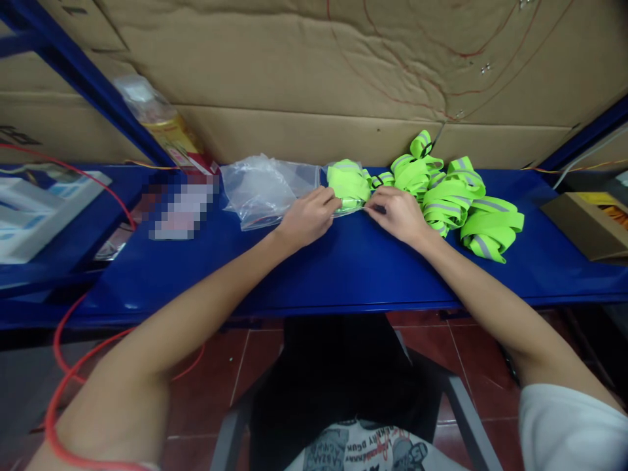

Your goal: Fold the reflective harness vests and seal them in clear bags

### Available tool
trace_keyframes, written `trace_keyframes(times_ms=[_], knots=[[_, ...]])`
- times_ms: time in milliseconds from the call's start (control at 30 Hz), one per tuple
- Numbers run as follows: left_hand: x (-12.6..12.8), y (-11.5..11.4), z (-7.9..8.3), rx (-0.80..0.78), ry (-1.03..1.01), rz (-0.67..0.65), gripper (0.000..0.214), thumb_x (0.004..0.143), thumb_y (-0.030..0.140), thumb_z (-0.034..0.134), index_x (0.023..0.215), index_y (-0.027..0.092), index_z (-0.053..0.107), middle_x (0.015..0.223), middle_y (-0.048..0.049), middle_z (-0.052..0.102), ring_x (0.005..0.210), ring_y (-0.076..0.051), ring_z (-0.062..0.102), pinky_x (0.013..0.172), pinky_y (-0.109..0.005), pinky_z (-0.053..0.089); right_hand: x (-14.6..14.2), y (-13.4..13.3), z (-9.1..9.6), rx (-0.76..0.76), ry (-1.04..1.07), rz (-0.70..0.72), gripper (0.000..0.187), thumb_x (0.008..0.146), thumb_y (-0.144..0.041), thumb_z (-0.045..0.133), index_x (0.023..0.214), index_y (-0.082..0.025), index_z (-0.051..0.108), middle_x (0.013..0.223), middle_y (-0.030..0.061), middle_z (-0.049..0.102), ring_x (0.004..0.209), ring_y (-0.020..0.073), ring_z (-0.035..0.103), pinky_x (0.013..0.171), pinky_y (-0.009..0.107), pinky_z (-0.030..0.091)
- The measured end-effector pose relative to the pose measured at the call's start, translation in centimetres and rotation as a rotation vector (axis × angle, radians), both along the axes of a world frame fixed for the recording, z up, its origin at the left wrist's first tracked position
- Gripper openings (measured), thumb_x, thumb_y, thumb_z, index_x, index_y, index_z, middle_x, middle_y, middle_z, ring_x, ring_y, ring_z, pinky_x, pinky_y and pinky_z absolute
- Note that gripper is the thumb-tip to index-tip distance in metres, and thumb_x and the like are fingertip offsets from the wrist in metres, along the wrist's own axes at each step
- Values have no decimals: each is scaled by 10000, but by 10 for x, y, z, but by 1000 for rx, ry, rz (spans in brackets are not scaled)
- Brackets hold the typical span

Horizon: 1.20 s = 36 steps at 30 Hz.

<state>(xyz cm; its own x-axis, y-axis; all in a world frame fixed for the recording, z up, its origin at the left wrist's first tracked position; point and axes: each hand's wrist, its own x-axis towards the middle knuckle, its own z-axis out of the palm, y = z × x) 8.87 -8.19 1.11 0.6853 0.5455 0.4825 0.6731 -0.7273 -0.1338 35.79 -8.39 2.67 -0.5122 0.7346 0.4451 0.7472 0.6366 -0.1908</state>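
Observation:
A clear plastic bag [343,208] lies on the blue shelf with a folded neon-yellow reflective strap [349,183] inside it. My left hand [309,214] pinches the bag's near edge at its left side. Opposite it, my right hand [392,210] closes its thumb and fingers on the right end of that same edge. Just beyond my right hand sit several bundled neon-yellow reflective straps [449,199] with grey stripes and black buckles. A pile of clear plastic bags [267,186] rests to the left of my left hand.
A bottle with a yellow and red label [169,127] leans by the blue post at the back left. Cardboard [294,72] walls the back. An open carton [586,226] is at the right. A red cable [56,340] loops at the lower left near my left arm.

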Motion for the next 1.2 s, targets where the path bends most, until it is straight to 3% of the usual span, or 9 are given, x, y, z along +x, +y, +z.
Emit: trace_keyframes(times_ms=[133,300,467,700,1067,1200], knots=[[-9,2,1,-67,-14,16,159,1026,170,608,1019,150,766,1026,-107,735,970,-245,700,841,-359,579,5,1,5,-33,-11,-42,135,938,-137,678,905,-185,800,982,80,783,900,256,707,746,368,464],[-2,-8,6,-131,-7,135,167,1003,191,642,966,147,799,969,-104,755,961,-264,735,776,-357,575,1,-3,4,8,-69,-73,97,924,-173,715,952,-201,803,995,84,784,1001,290,696,727,365,434],[10,-25,14,-161,67,238,237,1048,182,573,1054,124,803,1055,-142,767,1025,-296,743,794,-386,586,-4,-4,1,56,-154,-24,172,1003,-187,636,976,-188,805,1001,109,773,1015,300,680,823,390,463],[20,-36,22,-183,174,352,261,1037,78,528,1070,122,783,1077,-164,761,1113,-324,743,786,-386,589,-7,-5,-3,130,-213,8,274,1074,-215,558,948,-169,798,963,115,760,955,286,665,819,391,450],[14,-25,13,-122,155,268,262,1024,43,517,994,104,771,979,-162,742,1047,-315,738,807,-386,589,-9,-5,-6,122,-198,12,274,1073,-213,559,933,-178,791,959,117,747,937,277,626,800,394,405],[14,-27,7,-24,98,241,249,1029,53,510,1037,129,748,1081,-157,736,1105,-304,711,830,-383,596,-10,-5,-6,117,-203,0,258,1060,-200,566,950,-173,798,972,118,750,952,280,639,810,397,417]])
